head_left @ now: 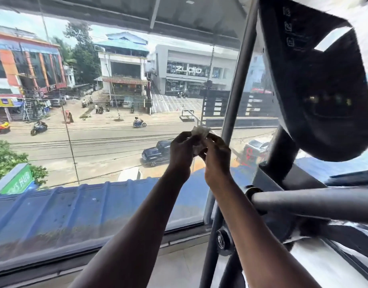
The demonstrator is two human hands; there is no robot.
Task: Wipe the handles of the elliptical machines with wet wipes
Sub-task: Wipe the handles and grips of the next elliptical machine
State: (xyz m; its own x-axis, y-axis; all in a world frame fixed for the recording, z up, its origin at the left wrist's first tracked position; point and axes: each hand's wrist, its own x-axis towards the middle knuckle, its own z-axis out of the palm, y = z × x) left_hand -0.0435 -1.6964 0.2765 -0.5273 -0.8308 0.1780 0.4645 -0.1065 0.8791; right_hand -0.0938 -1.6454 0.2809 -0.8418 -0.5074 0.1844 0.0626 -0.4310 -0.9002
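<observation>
You hold your two hands raised together in front of the large window (pixel 95 142); your left hand (pixel 182 150) and your right hand (pixel 215 154) both pinch a small crumpled wet wipe (pixel 199 130) between curled fingers and thumbs; the wipe sits between the two hands, its top edge standing above your fingertips. The elliptical machine (pixel 316 90) stands at your right; its grey upright handle (pixel 239 80) rises just beside your right hand, apart from it; a grey horizontal bar (pixel 314 201) lies lower, near your right forearm; the wipe touches neither one.
</observation>
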